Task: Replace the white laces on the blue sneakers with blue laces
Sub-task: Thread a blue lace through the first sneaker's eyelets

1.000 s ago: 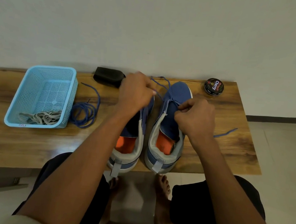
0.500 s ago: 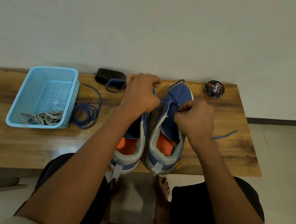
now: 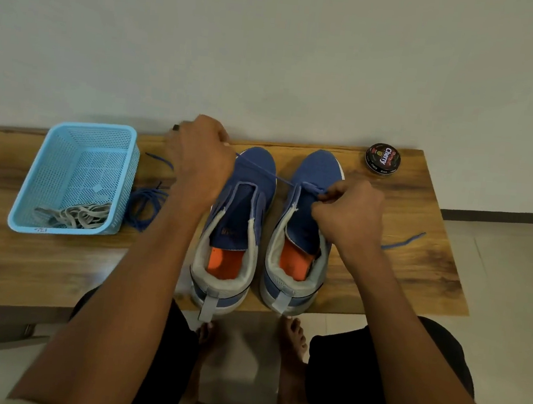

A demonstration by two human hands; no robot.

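Note:
Two blue sneakers stand side by side on the wooden table, heels toward me: the left sneaker (image 3: 235, 228) without a lace and the right sneaker (image 3: 304, 235). A blue lace (image 3: 263, 171) runs taut from the right sneaker's front eyelets up and left to my left hand (image 3: 199, 158), which grips its end. My right hand (image 3: 349, 217) pinches the lace at the right sneaker's eyelets. The lace's other end (image 3: 402, 241) trails on the table to the right. A second blue lace (image 3: 145, 204) lies bundled beside the basket.
A light blue basket (image 3: 47, 178) at the left holds the white laces (image 3: 76, 214). A round shoe polish tin (image 3: 382, 158) sits at the table's back right. A black object is mostly hidden behind my left hand. My bare feet show below the table edge.
My left hand has moved up and to the left, drawing the blue lace taut through the right sneaker's eyelet. The loose loop near the toe is gone. My right hand stays at the eyelets.

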